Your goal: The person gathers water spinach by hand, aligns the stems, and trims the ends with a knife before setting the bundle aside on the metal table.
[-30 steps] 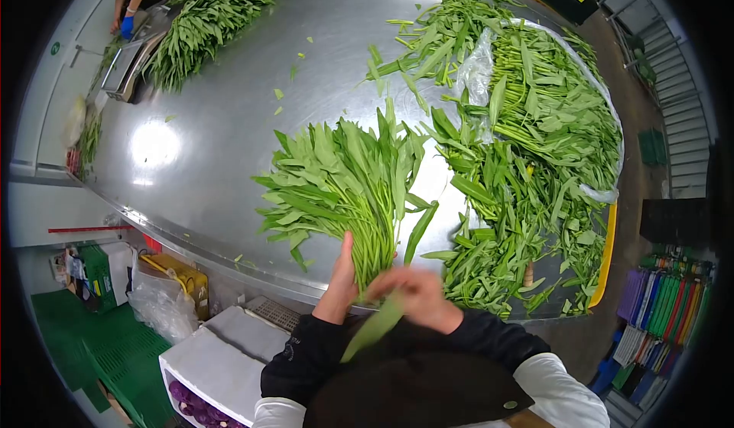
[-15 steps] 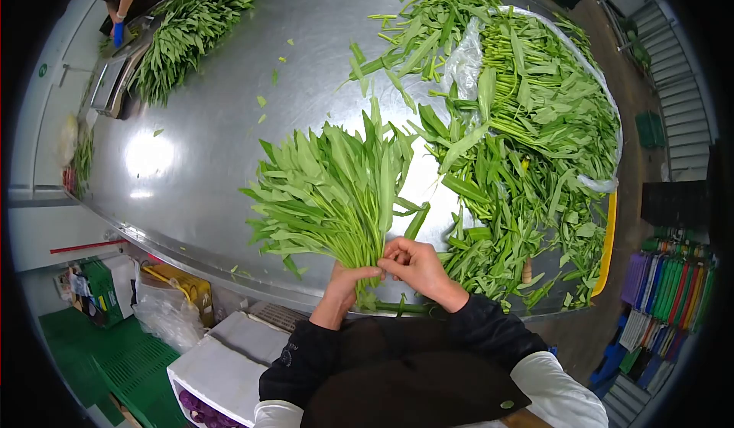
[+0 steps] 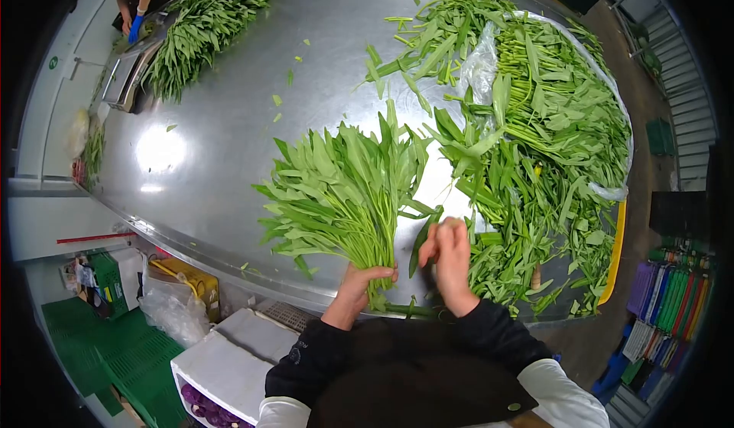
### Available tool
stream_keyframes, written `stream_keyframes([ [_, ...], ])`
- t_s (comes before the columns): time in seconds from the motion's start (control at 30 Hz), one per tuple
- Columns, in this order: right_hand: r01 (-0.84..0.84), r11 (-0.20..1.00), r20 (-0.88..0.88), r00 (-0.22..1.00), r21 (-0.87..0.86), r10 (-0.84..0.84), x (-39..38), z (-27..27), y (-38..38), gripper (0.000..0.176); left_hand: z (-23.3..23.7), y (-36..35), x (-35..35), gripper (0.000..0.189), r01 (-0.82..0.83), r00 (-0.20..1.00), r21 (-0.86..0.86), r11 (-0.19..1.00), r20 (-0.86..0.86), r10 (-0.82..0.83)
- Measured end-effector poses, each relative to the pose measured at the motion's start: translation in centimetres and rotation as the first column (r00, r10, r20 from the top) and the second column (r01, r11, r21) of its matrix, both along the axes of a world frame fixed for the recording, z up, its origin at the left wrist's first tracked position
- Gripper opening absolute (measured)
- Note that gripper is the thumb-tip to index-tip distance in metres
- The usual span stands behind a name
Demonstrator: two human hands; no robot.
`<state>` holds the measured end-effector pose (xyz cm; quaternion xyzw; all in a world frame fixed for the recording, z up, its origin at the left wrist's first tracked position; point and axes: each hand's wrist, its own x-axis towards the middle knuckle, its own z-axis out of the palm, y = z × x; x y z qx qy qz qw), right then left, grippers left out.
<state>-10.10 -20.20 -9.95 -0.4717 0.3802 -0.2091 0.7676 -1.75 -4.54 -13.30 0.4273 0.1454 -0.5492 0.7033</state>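
Note:
My left hand [image 3: 355, 290] is wrapped round the lower stems of a bunch of water spinach [image 3: 340, 199]. The bunch leans a little left, its long leaves fanned out above the steel table. To the right of the stems is my right hand [image 3: 451, 264], apart from the bunch, with its fingers loosely bent and slightly spread. I see nothing in it. A loose dark leaf [image 3: 423, 243] lies beside its thumb. Close by on the right spreads a big heap of water spinach [image 3: 547, 122], partly in a clear plastic bag [image 3: 480, 65].
Cut bits of leaf are scattered on the steel table [image 3: 229, 168]. At the far left are stacked bundles [image 3: 206, 34], a scale [image 3: 130, 76] and a co-worker's blue-gloved hand [image 3: 136, 28]. Below the front edge stand a white box [image 3: 222, 367] and green crates [image 3: 138, 367].
My right hand has let go of the stems and moved right, its fingers opening. My left hand still holds the bunch. The whole view has shifted slightly.

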Motion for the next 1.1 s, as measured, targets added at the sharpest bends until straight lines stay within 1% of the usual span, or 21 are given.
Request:
stream_keyframes([
  [0.07,-0.075,0.995,-0.152,0.985,0.058,0.083,0.9,-0.4,-1.2,0.031,-0.6,0.2,-0.2,0.04,0.028,0.999,0.035,0.999,0.025,-0.029],
  [0.1,-0.317,0.934,-0.185,0.94,-0.165,0.286,0.7,-2.0,-1.2,0.033,-0.7,0.1,0.0,0.042,0.051,0.997,0.072,0.996,0.053,-0.055],
  [0.13,-0.532,0.766,-0.264,0.846,-0.361,0.464,0.7,-2.7,-1.0,0.035,-0.6,0.0,0.0,0.042,0.052,0.997,0.071,0.996,0.055,-0.056],
  [0.2,-0.57,0.766,-0.263,0.82,-0.298,0.508,1.1,-2.6,0.0,0.033,-0.3,0.0,0.0,0.042,0.036,0.994,0.036,0.999,0.103,-0.039],
  [0.27,-0.721,0.692,-0.187,0.674,0.047,0.715,2.1,-2.2,0.2,0.034,-0.6,0.2,0.1,0.042,0.051,0.984,0.03,0.998,0.168,-0.055],
  [0.33,-0.696,0.716,-0.188,0.697,0.056,0.692,2.7,-1.9,1.4,0.033,0.1,0.0,0.5,0.043,0.071,0.97,0.027,0.997,0.232,-0.075],
  [0.4,-0.469,0.861,-0.099,0.883,-0.197,0.458,2.8,0.5,2.7,0.026,2.3,-0.3,0.6,0.044,-0.072,0.888,0.115,0.991,0.459,0.011],
  [0.43,-0.432,0.85,-0.121,0.901,-0.301,0.416,2.7,1.0,2.9,0.024,3.0,-0.4,0.6,0.044,-0.07,0.89,0.115,0.991,0.456,0.01],
  [0.5,-0.361,0.868,-0.101,0.932,-0.342,0.348,2.6,1.2,3.5,0.025,3.9,-0.4,0.8,0.046,-0.076,0.803,0.142,0.987,0.596,-0.025],
  [0.53,-0.284,0.879,-0.073,0.958,-0.383,0.278,2.6,1.2,3.9,0.026,3.6,-0.5,0.6,0.046,-0.08,0.802,0.145,0.986,0.597,-0.023],
  [0.6,-0.248,0.92,-0.107,0.968,-0.304,0.225,2.5,-2.1,4.8,0.024,1.9,-0.8,-0.3,0.047,-0.295,0.9,0.036,0.955,0.346,0.265],
  [0.63,-0.203,0.953,-0.149,0.974,-0.226,0.172,2.5,-3.4,5.0,0.024,0.4,-0.4,-0.3,0.047,-0.267,0.933,0.114,0.957,0.279,0.228],
  [0.67,-0.204,0.953,-0.153,0.973,-0.224,0.172,2.3,-4.4,4.8,0.024,-0.7,0.1,-0.4,0.047,-0.267,0.934,0.115,0.957,0.275,0.227],
  [0.73,-0.336,0.934,-0.212,0.911,0.12,0.354,2.5,-4.6,3.5,0.025,-1.3,0.7,-0.1,0.045,-0.227,0.97,0.122,0.966,-0.058,0.235],
  [0.8,-0.427,0.889,-0.231,0.859,0.167,0.457,2.1,-4.5,2.9,0.026,-1.5,1.2,0.2,0.044,-0.189,0.976,0.098,0.977,-0.09,0.198],
  [0.87,-0.459,0.887,-0.249,0.865,-0.046,0.435,2.5,-4.9,2.7,0.031,-1.4,1.0,0.6,0.044,-0.16,0.98,0.06,0.985,-0.112,0.166],
  [0.9,-0.461,0.886,-0.248,0.865,-0.047,0.437,2.8,-4.5,2.4,0.031,-1.3,0.9,0.7,0.044,-0.154,0.981,0.037,0.987,-0.115,0.157],
  [0.97,-0.62,0.727,-0.457,0.759,-0.293,0.463,3.1,-3.3,2.0,0.029,-0.9,0.7,0.9,0.044,-0.148,0.982,0.017,0.989,-0.12,0.149],
  [1.0,-0.622,0.728,-0.457,0.758,-0.289,0.466,3.1,-3.5,2.0,0.029,-0.7,0.6,1.0,0.045,-0.107,0.989,0.002,0.994,-0.098,0.107],
  [1.07,-0.683,0.524,-0.579,0.722,-0.51,0.378,2.8,-3.8,1.8,0.034,-0.6,0.5,0.9,0.047,-0.065,0.995,-0.012,0.998,-0.076,0.064],
  [1.1,-0.683,0.525,-0.579,0.722,-0.508,0.379,2.8,-3.2,1.5,0.034,-0.6,0.4,0.8,0.048,-0.055,0.997,0.016,0.998,-0.05,0.056],
])
